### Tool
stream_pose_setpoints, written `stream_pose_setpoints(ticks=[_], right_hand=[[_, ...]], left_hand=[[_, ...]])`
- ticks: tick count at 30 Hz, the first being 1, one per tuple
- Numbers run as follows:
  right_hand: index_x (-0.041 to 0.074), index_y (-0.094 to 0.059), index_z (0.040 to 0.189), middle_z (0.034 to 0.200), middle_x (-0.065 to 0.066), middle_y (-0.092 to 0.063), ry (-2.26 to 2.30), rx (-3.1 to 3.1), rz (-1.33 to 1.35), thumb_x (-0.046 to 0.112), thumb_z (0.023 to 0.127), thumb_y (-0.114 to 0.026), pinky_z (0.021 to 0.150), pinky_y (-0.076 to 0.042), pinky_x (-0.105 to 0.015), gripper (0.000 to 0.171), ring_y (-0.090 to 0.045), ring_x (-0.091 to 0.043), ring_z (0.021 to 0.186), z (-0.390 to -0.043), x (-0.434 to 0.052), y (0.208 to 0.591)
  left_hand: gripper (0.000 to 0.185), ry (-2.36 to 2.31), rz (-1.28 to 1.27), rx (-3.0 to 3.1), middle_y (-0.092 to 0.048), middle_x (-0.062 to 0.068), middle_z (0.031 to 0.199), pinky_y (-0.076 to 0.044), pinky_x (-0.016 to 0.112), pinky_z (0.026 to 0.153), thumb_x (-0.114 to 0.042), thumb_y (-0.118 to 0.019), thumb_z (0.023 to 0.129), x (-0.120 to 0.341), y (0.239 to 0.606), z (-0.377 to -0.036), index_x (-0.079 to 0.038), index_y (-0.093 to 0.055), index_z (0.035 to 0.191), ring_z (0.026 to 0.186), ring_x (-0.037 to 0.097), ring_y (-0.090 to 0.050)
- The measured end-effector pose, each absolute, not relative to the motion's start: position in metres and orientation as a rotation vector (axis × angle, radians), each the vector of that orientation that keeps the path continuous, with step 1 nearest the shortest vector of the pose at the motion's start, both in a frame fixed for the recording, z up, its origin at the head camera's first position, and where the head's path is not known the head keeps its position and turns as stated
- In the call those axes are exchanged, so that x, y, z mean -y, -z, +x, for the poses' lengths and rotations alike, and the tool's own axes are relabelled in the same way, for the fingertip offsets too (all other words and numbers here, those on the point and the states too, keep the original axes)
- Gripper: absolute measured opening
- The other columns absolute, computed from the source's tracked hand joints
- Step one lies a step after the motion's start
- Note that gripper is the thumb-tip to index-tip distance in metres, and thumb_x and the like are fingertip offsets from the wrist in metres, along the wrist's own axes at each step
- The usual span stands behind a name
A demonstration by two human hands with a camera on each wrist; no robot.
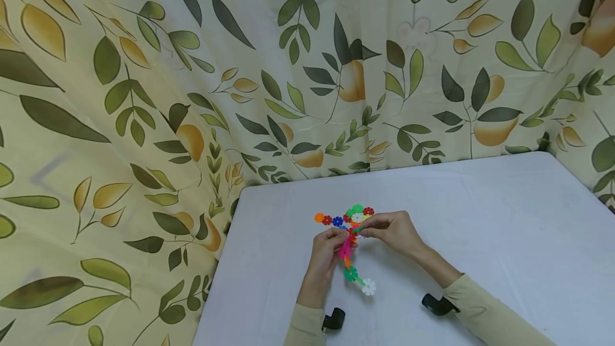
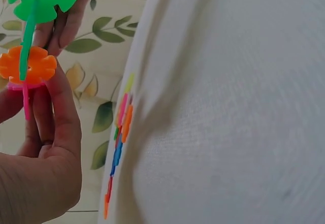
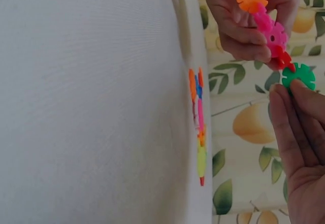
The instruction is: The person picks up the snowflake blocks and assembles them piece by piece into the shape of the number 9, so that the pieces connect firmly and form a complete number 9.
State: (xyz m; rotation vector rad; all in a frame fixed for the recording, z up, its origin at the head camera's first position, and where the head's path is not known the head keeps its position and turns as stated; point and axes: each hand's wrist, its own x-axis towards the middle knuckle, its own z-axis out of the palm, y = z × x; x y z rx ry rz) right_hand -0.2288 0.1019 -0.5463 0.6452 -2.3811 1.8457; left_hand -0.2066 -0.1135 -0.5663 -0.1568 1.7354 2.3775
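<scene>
Both hands on the snowflake chain

Your left hand (image 1: 326, 247) pinched the multicoloured plastic snowflake-disc chain (image 1: 349, 252), its long axis running toward you; your right hand (image 1: 391, 230) pinched its green disc (image 3: 298, 76) just above the white surface (image 1: 480, 228).

Fingers (image 1: 347, 235) hide the chain's (image 1: 347, 252) middle discs.

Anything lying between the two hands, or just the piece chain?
Only the snowflake-piece chain spans from left hand to right hand; head view shows it.

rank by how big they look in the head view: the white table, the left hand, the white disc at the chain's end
1. white table
2. left hand
3. white disc
</scene>
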Motion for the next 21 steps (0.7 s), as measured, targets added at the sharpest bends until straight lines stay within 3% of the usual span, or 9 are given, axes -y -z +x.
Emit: stream_pose_setpoints(ticks=[7, 13, 21], right_hand=[[0.014, -0.083, 0.095, 0.089, 0.001, -0.079, -1.824, 2.376, 0.626, 0.011, 0.082, -0.088, 0.073, -0.06, -0.025, 0.013, -0.076, -0.013, 0.08, -0.2304, -0.1022, 0.5514], [0.011, -0.083, 0.104, 0.098, -0.004, -0.08, -1.846, 2.38, 0.638, 0.012, 0.083, -0.088, 0.076, -0.06, -0.024, 0.021, -0.077, -0.014, 0.086, -0.2328, -0.1008, 0.554], [0.009, -0.081, 0.108, 0.104, -0.007, -0.079, -1.863, 2.391, 0.624, 0.004, 0.083, -0.087, 0.076, -0.06, -0.023, 0.025, -0.078, -0.019, 0.088, -0.2352, -0.0987, 0.555]], left_hand=[[0.012, -2.368, -0.155, -1.763, -0.071, 0.014, 0.099, -0.062, 0.035, 0.079, -0.009, -0.066, 0.101, 0.1114, 0.5669, -0.2076, 0.002, -0.07, 0.103, 0.081, 0.023, -0.077], [0.015, -2.355, -0.182, -1.807, -0.064, 0.007, 0.094, -0.062, 0.034, 0.078, -0.011, -0.066, 0.102, 0.1128, 0.564, -0.2093, 0.002, -0.068, 0.109, 0.086, 0.023, -0.075], [0.017, -2.354, -0.189, -1.826, -0.062, 0.006, 0.093, -0.062, 0.03, 0.073, -0.011, -0.065, 0.102, 0.1142, 0.562, -0.2106, 0.003, -0.067, 0.111, 0.082, 0.018, -0.072]])
